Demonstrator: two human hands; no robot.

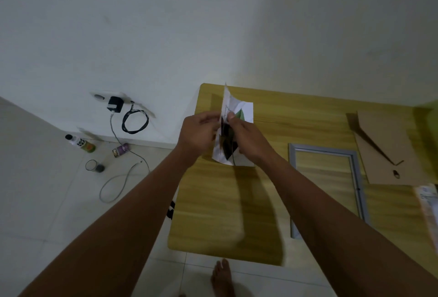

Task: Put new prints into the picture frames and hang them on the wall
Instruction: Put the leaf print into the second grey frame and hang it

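The person's left hand and right hand meet in front of the body, above the far part of the wooden desk. Between them they hold the prints, white sheets with a dark and green leaf design. Fingers and thumb of each hand are curled and pinch the paper from either side. One sheet stands almost edge-on above the fingers, and the others fan out towards the right hand.

To the right of the right hand, a silver picture frame lies flat on the desk, with the wood showing through its opening. Beyond it, farther right, lies a brown backing board with its stand folded out. Some blurred papers sit at the desk's right edge.

On the tiled floor, left of the left hand, are a black charger plugged in at the wall, a white cable, a bottle lying on its side, a small box and a glass. A bare foot stands below the hands, by the desk's near edge.
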